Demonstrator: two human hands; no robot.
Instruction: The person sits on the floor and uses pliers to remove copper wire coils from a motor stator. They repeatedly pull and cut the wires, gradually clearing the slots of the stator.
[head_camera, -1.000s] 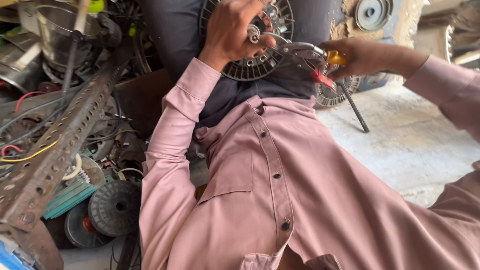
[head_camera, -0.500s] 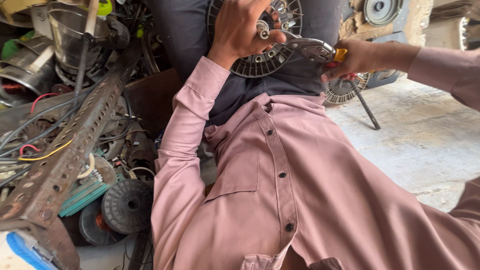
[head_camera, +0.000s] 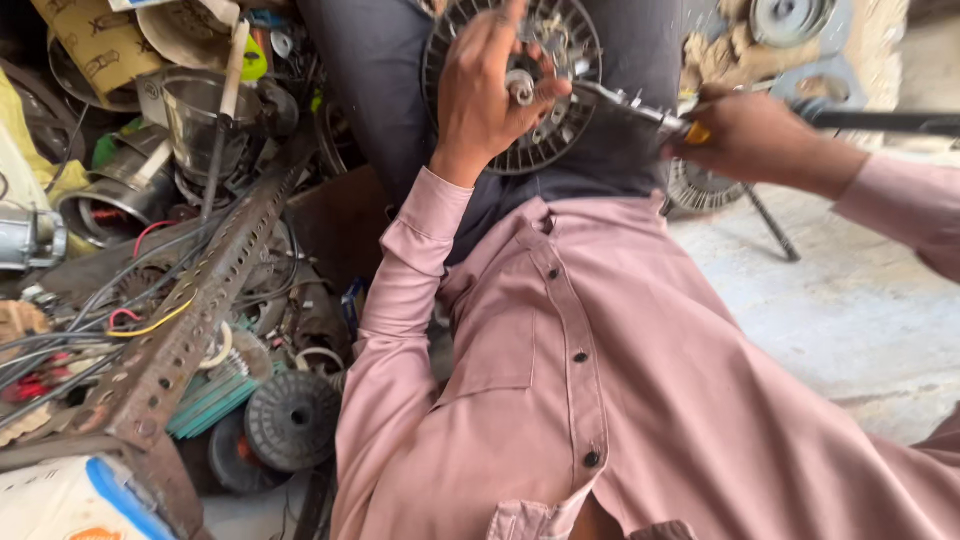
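The finned motor rotor (head_camera: 520, 95) was held upright on the lap, the left hand (head_camera: 485, 100) clasping its face with fingers (head_camera: 545, 92) pinched around the central hub (head_camera: 520, 85). The right hand (head_camera: 745, 135) was wrapped shut on the pliers (head_camera: 625, 105), whose tips met the hub. A slip of the tips was judged likely to nick those fingers, since they lay just beside the contact point.

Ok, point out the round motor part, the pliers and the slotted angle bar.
Motor part (head_camera: 545, 135), head view, lower ribbed rim.
Pliers (head_camera: 625, 103), head view, metal jaws.
Angle bar (head_camera: 190, 330), head view, perforated face.
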